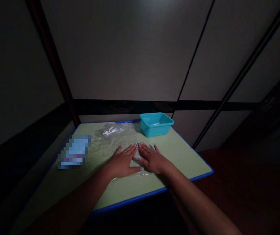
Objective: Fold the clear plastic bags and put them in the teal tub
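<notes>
My left hand (pixel 123 162) lies palm down on a clear plastic sheet or bag (pixel 112 143), its fingers stretched forward and its thumb pointing right. Close beside it, my right hand (pixel 152 158) rests flat too, fingers extended, over the right part of the plastic. The fingertips of both hands nearly meet. Behind my left hand the plastic is crumpled and shiny; its front edge shows just below the hands. Neither hand grasps anything. What lies under the palms is hidden.
The light green table (pixel 184 156) has a blue edge. A turquoise basket (pixel 156 130) stands at the back right with something small and whitish inside. At the left lies a blurred light blue item (pixel 75 151). Dark panels rise behind the table.
</notes>
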The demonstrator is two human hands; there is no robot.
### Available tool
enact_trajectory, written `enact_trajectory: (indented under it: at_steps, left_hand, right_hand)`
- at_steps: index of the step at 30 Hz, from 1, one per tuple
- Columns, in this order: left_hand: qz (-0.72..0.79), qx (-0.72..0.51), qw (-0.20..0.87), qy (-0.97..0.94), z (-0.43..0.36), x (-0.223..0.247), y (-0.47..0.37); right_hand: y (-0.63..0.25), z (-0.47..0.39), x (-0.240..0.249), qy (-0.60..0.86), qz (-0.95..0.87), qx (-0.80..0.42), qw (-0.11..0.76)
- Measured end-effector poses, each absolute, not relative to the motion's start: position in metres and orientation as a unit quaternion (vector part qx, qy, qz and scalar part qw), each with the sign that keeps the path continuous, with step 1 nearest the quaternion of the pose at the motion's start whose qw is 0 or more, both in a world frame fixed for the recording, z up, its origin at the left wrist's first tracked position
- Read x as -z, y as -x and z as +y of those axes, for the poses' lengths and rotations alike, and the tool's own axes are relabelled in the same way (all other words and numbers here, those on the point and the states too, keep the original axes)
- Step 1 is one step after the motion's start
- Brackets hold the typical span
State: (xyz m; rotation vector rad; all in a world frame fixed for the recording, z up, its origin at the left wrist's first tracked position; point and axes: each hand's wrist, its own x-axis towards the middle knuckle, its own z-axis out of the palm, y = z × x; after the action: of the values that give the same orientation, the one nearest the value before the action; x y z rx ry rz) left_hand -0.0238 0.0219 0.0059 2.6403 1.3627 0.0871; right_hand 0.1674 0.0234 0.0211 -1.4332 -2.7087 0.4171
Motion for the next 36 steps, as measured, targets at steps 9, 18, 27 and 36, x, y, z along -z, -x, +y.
enact_trajectory:
  at_steps: [9, 18, 27, 36]
  left_hand:
    - [0.453, -0.014, 0.08, -0.888, 0.023, -0.002, 0.026]
    - [0.456, -0.015, 0.077, -0.887, 0.023, -0.002, 0.025]
    - [0.455, -0.059, 0.053, -0.887, 0.021, -0.015, 0.03]
    - [0.484, -0.189, 0.08, -0.851, 0.025, -0.028, 0.046]
  right_hand:
    - [-0.195, 0.024, -0.017, 0.526, -0.841, -0.126, 0.009]
    - [-0.228, 0.023, -0.01, 0.576, -0.807, -0.12, 0.058]
    - [-0.244, 0.006, -0.006, 0.531, -0.825, -0.079, 0.179]
    - [-0.251, -0.057, -0.016, 0.436, -0.881, -0.059, 0.175]
